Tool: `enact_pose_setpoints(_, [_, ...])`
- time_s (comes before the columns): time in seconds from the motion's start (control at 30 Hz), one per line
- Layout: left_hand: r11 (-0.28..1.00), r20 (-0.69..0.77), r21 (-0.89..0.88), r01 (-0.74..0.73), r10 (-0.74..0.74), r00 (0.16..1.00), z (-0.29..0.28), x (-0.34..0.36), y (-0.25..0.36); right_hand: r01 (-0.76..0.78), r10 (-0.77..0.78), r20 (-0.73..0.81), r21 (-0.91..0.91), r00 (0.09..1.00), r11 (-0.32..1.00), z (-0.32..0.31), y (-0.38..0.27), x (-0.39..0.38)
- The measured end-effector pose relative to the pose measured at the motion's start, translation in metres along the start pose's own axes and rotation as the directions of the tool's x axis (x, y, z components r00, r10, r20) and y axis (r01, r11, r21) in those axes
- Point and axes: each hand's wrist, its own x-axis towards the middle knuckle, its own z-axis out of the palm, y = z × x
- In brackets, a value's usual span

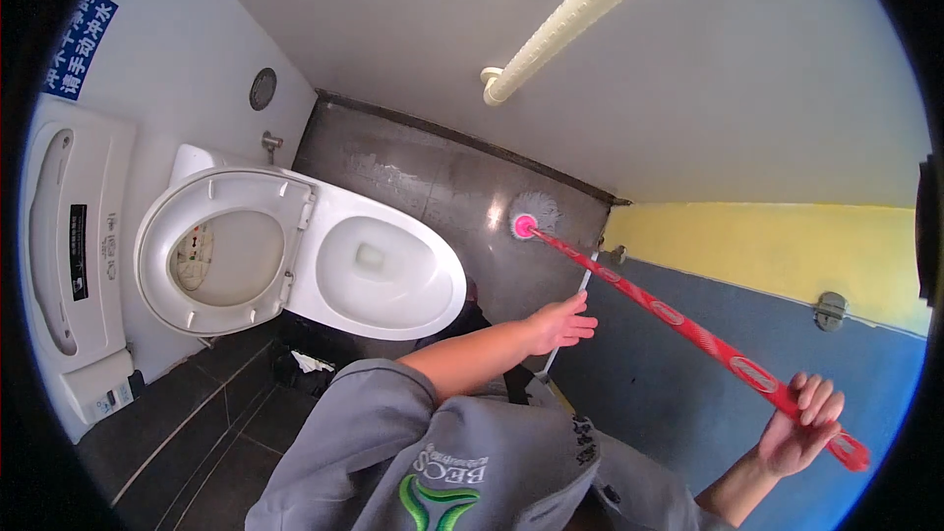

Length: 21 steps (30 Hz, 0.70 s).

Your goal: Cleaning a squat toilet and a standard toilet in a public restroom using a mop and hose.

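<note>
A mop with a red patterned handle slants across the right side of the view. Its pink hub and grey fibre head rest on the wet-looking floor. My right hand wraps round the handle near its upper end, at the lower right. My left hand is off the handle, below the mop head, with its fingers stretched out and nothing in them. To its left stands a white toilet, its seat raised and the bowl uncovered.
A cream grab bar juts from the far wall. A white folding panel unit hangs at left. Beside the toilet sits a black bin with white paper. On the right is a dark blue door with a metal latch.
</note>
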Motion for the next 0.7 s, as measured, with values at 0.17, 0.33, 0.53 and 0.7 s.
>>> enact_pose_setpoints(0.17, [0.975, -0.105, -0.218, 0.046, -0.07, 0.992, 0.019, 0.037, -0.007, -0.037, 0.03, -0.127, -0.056, 0.991, 0.998, -0.032, 0.016, -0.043])
enact_pose_setpoints(0.33, [0.94, -0.052, -0.341, 0.027, -0.047, 0.998, 0.022, 0.104, -0.017, 0.184, -0.241, -0.365, -0.185, 0.899, 0.965, -0.014, -0.008, -0.031])
enact_pose_setpoints(0.53, [0.93, -0.274, -0.343, -0.136, 0.039, 0.961, 0.039, 0.123, -0.009, 0.079, -0.215, -0.359, -0.357, 0.908, 0.931, -0.041, -0.005, -0.014])
enact_pose_setpoints(0.7, [0.924, -0.369, -0.316, -0.216, 0.09, 0.925, 0.034, 0.11, 0.014, 0.091, -0.175, -0.301, -0.274, 0.938, 0.957, -0.053, 0.01, 0.006])
